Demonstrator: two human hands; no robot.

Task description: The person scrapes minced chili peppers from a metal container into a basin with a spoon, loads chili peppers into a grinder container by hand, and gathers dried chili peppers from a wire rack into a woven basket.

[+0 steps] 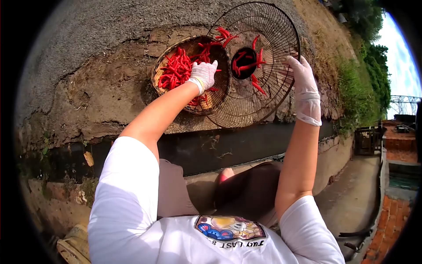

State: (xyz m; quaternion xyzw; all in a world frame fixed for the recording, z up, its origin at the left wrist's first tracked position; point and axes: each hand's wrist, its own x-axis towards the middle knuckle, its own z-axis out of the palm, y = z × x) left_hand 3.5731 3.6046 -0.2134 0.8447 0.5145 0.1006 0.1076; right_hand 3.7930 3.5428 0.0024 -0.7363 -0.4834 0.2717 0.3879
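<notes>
My left hand point(203, 75), in a thin clear glove, is over a round woven basket point(157, 82) of red chili peppers point(176, 68). Its fingers curl downward, and a red pepper pokes out beside them; the fingertips are partly hidden. My right hand point(302, 72), gloved the same way, grips the right rim of a round wire fan guard point(272, 35). The guard tilts against the basket's right side and overlaps it. Several loose chili peppers point(258, 84) lie on the wires and around the guard's dark centre point(244, 64).
Basket and guard are on a rough dirt and concrete ledge point(105, 97). A dark water channel point(198, 147) runs between the ledge and my legs. Grass point(356, 92) grows at the right. Red bricks point(387, 224) and a concrete path point(347, 189) lie at lower right.
</notes>
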